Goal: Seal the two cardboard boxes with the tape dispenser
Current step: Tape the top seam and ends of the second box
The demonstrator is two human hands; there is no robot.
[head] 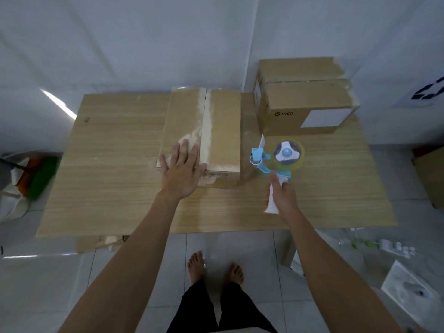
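Observation:
A long flat cardboard box [221,131] lies in the middle of the wooden table [108,169], its two top flaps closed with a pale worn strip along the seam. My left hand [182,169] rests flat on its near left flap, fingers spread. A taller cardboard box [305,99] marked PICO stands at the back right, flaps closed. My right hand [281,195] grips the white handle of the blue tape dispenser [276,159], which stands on the table just right of the flat box, its roll of clear tape facing up.
Bags [26,179] lie on the floor left of the table. Another carton [430,174] stands at the right edge. Plastic wrap and a sheet lie on the tiled floor at the right. My bare feet are below the table's near edge.

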